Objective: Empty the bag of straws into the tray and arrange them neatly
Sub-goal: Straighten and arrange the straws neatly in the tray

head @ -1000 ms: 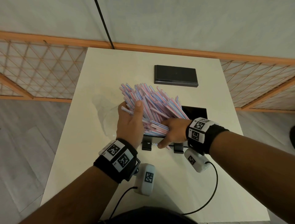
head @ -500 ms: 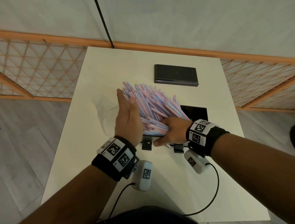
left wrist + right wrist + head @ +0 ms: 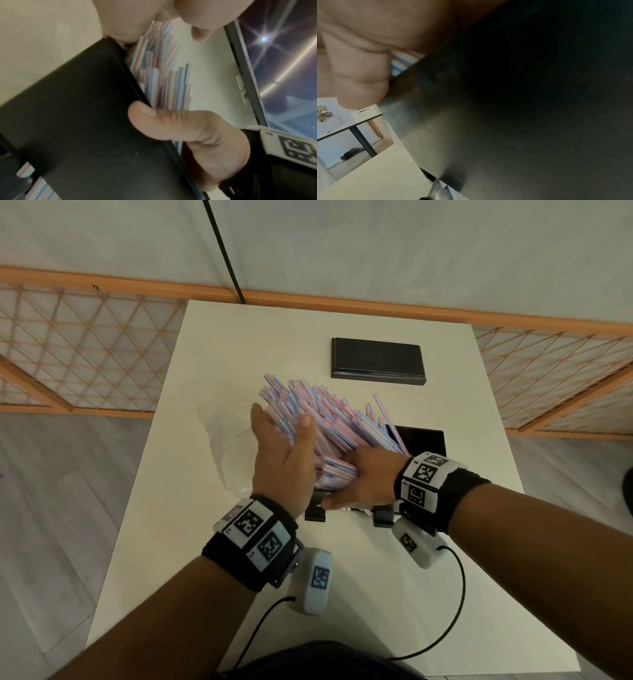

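Observation:
A thick bundle of pink, blue and white striped straws (image 3: 329, 419) fans up and away from the black tray (image 3: 423, 440), with its near ends inside it. My left hand (image 3: 281, 450) lies with straight fingers against the bundle's left side, thumb over the top. My right hand (image 3: 366, 479) grips the straws' near ends, and its thumb presses the tray's front wall (image 3: 77, 108). The left wrist view shows the straws (image 3: 163, 81) rising behind that wall. The right wrist view is mostly filled by the dark tray (image 3: 522, 108), with a sliver of straws (image 3: 404, 60).
A crumpled clear plastic bag (image 3: 226, 443) lies on the white table (image 3: 212, 364) left of my hands. A flat black lid (image 3: 376, 361) sits at the far side. Two black feet (image 3: 315, 511) stick out below the tray's front. Wooden lattice screens flank the table.
My left hand has let go of the straws it clutched, straightened its fingers and slid forward along the bundle's left side. The right hand has stayed at the near ends.

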Motion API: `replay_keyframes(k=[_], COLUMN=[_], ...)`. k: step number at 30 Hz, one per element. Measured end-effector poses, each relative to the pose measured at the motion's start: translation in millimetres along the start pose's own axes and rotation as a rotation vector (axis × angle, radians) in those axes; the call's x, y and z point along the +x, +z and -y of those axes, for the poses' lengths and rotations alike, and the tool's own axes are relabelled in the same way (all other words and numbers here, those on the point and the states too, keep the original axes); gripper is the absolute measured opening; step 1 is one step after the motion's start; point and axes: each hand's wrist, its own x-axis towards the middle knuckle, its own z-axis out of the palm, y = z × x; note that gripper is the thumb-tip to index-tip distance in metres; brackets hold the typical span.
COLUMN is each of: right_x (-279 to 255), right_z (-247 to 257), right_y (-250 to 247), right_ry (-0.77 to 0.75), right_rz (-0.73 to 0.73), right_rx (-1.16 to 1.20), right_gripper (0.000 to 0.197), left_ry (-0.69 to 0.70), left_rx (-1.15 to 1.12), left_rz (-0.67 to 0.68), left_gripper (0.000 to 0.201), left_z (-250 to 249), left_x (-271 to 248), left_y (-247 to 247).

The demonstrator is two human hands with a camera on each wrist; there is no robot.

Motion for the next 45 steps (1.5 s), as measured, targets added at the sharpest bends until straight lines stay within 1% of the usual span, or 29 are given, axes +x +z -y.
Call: replay_keyframes(k=[1, 3, 7, 10, 11, 12, 13, 15, 16, 17, 19, 21, 22, 25, 29, 31, 34, 35, 36, 38, 40, 45], right_x=[1, 1, -1, -1, -1, -3, -3, -4, -5, -5, -3, -5, -7, -19, -40, -47, -49, -47, -45, -39, -36, -33], right_z=[-1, 0, 4, 2, 1, 3, 4, 7, 9, 11, 13, 15, 15, 7, -19, -35, -50, -53, -54, -51, -46, -40], right_y=[-1, -4, -12, -16, -15, -13, -10, -7, -5, -4, 1, 5, 5, 7, 17, 22, 27, 29, 31, 36, 41, 47], right_ry=[0.021, 0.036, 0.02, 0.039, 0.043, 0.041, 0.036, -0.001, -0.025, -0.051, -0.084, -0.1, -0.108, -0.179, -0.274, -0.23, -0.033, 0.004, 0.012, -0.024, -0.059, -0.075], right_rz=[0.013, 0.052, 0.131, 0.131, 0.132, 0.127, 0.11, 0.046, 0.015, -0.015, -0.095, -0.179, -0.202, -0.286, -0.476, -0.474, -0.291, -0.258, -0.255, -0.285, -0.302, -0.339], right_rx=[-0.006, -0.029, -0.083, -0.087, -0.088, -0.089, -0.083, -0.027, 0.013, 0.047, 0.074, 0.041, 0.026, -0.013, -0.002, -0.048, -0.145, -0.145, -0.129, -0.079, -0.078, -0.042], right_gripper=[0.061, 0.068, 0.084, 0.1, 0.102, 0.1, 0.092, 0.069, 0.061, 0.06, 0.066, 0.072, 0.072, 0.067, 0.046, 0.043, 0.046, 0.046, 0.045, 0.044, 0.046, 0.063], left_ry=[-0.023, -0.04, -0.025, 0.002, 0.005, 0.012, 0.013, 0.026, 0.031, 0.035, 0.038, 0.024, 0.016, -0.007, -0.023, -0.014, -0.002, -0.001, -0.001, -0.018, -0.054, -0.134], left_rx=[-0.025, -0.065, -0.085, -0.11, -0.114, -0.11, -0.101, -0.086, -0.087, -0.089, -0.082, -0.071, -0.065, -0.067, -0.059, -0.05, -0.031, -0.023, -0.015, -0.01, -0.012, 0.031], left_rz=[-0.021, -0.015, 0.001, -0.006, -0.002, 0.008, 0.02, 0.024, 0.016, 0.001, -0.023, -0.03, -0.032, -0.034, -0.024, -0.013, -0.01, -0.009, -0.006, -0.013, -0.032, -0.038], left_gripper=[0.091, 0.089, 0.093, 0.092, 0.093, 0.094, 0.093, 0.088, 0.086, 0.084, 0.079, 0.077, 0.079, 0.077, 0.068, 0.062, 0.058, 0.058, 0.058, 0.059, 0.064, 0.086], left_z=[0, 2, 0, 0, 0, 0, -1, -2, -2, -2, -1, -1, -1, -1, 2, 4, 5, 5, 4, 4, 0, -6], left_x=[1, 1, -2, -2, -2, -2, -2, -3, -3, -2, -1, -1, -1, -3, -3, -3, -4, -5, -6, -6, -7, -3], left_y=[0, 1, 4, 5, 5, 5, 6, 6, 5, 3, 1, -1, -1, -4, -5, -2, 2, 3, 4, 4, 3, -1])
